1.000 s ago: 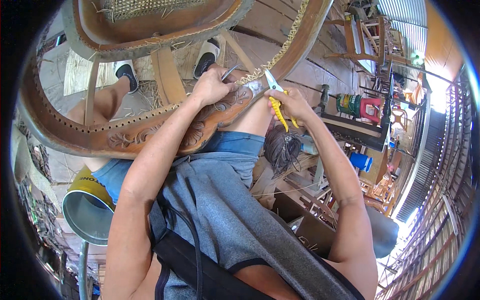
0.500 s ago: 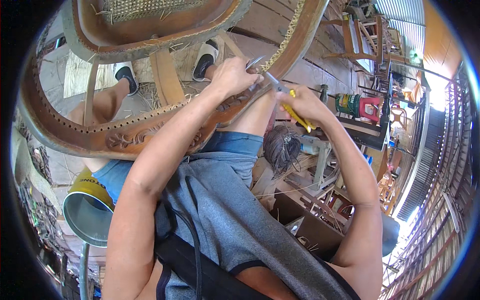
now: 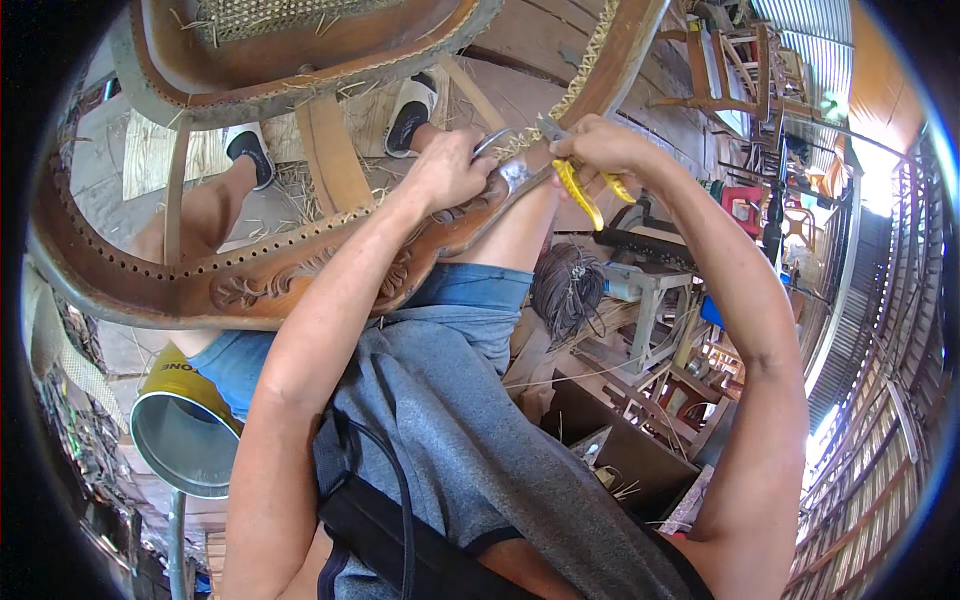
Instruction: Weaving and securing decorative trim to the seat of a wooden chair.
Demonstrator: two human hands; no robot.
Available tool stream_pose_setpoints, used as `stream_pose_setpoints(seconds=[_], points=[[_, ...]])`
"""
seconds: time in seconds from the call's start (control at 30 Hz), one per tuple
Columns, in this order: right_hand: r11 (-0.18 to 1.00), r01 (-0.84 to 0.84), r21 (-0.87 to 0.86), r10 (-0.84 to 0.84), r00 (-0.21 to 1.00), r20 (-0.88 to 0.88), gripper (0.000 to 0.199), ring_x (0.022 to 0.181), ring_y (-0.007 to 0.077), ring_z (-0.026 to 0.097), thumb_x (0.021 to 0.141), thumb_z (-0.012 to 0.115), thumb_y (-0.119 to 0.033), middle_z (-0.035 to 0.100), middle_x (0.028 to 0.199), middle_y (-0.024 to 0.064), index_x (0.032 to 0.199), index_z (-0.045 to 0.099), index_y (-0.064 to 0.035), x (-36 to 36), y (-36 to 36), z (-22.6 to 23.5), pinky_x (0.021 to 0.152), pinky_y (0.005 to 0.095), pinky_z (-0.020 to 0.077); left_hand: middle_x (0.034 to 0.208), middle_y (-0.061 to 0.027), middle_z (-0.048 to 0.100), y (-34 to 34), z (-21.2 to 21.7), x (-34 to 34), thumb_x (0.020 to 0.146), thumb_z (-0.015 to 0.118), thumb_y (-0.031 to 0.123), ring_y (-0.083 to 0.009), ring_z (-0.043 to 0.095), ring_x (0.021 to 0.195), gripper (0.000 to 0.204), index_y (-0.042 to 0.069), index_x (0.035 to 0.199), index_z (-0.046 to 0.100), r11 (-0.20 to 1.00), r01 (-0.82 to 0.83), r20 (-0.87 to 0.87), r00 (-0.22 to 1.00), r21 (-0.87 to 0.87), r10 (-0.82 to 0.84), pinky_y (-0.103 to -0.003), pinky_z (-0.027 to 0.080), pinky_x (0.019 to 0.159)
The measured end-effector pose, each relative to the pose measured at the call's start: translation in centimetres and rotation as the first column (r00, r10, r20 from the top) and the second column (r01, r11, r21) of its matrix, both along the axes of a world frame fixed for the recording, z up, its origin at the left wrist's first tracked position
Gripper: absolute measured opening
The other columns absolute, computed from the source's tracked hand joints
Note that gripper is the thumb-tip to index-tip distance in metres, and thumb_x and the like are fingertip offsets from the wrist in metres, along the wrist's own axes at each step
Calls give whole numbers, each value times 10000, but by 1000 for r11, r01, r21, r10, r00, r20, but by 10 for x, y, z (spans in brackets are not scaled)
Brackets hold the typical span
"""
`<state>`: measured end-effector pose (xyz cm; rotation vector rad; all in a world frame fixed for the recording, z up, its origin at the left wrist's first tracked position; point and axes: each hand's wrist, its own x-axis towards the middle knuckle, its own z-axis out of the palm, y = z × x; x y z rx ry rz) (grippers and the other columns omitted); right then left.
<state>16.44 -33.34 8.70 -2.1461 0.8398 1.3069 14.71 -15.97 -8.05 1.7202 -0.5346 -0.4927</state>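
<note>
Across my lap lies a curved wooden chair frame (image 3: 200, 290) with carved leaf relief and a row of small holes. Pale cane lacing (image 3: 585, 75) runs along its far right side. My left hand (image 3: 455, 172) is closed at the frame's edge, beside the end of the lacing. From its fingers sticks a shiny curved metal tool (image 3: 493, 141), its kind partly hidden. Just right of it, my right hand (image 3: 605, 148) grips yellow-handled pliers (image 3: 577, 195). Their grey jaws lie close to the lacing, and the handles spread apart below my fingers.
A second framed wooden part with woven cane (image 3: 265, 15) is at the top left. A yellow bucket (image 3: 185, 440) lies tipped at lower left. Right of my legs are a dark coiled bundle (image 3: 567, 290), a small stand (image 3: 650, 310) and an open box (image 3: 630, 450). Wooden chairs (image 3: 730, 75) stand far right.
My right hand has moved up slightly, and the pliers have turned so their handles hang downward, spread wider. My left hand has shifted a little left and down with the metal tool.
</note>
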Motion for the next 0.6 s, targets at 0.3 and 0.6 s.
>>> stream_pose_setpoints(seconds=[0.3, 0.6], points=[[999, 53, 1, -52, 995, -89, 259, 679, 227, 699, 925, 535, -191, 673, 823, 129, 904, 593, 60, -17, 0, 23, 518, 342, 586, 782, -34, 644, 30, 4, 24, 846, 713, 263, -111, 569, 736, 234, 37, 817, 656, 889, -376, -540, 821, -262, 188, -284, 466, 696], [988, -120, 92, 96, 967, 235, 254, 622, 192, 665, 959, 542, -215, 631, 767, 95, 893, 575, 27, -45, -44, -20, 535, 300, 562, 859, -212, 677, 15, -37, 17, 834, 630, 236, -352, 661, 879, 240, 10, 915, 637, 951, -291, -254, 916, 106, 309, -410, 497, 808]])
